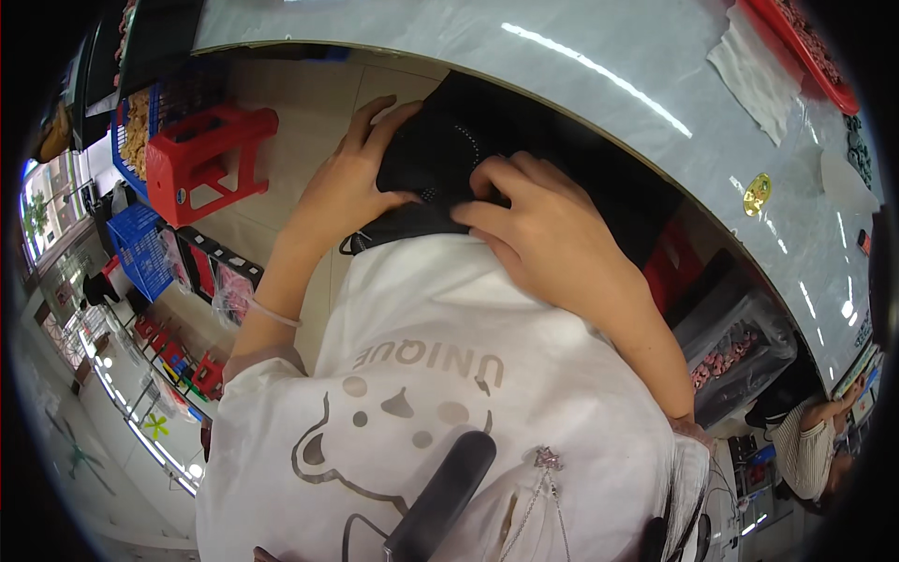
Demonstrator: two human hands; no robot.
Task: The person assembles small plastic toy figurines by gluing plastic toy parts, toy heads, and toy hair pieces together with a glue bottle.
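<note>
A black cloth (412, 155) lies over my lap, below the table's near edge. A curved row of small bright dots (465, 139) runs across it, and more dots show near my left thumb. My left hand (351, 173) rests at the cloth's left side with its fingers spread and its thumb stretched toward the middle. On the right side of the cloth, my right hand (538, 211) has its fingers curled in toward the thumb. What lies between those fingertips, if anything, is hidden.
The grey tabletop (421, 21) curves across the far side, holding a gold-green oval piece (757, 194), a white cloth (749, 70) and a red tray (815, 47). At left stand a red stool (192, 159) and blue baskets (140, 248). Another person (810, 450) sits at far right.
</note>
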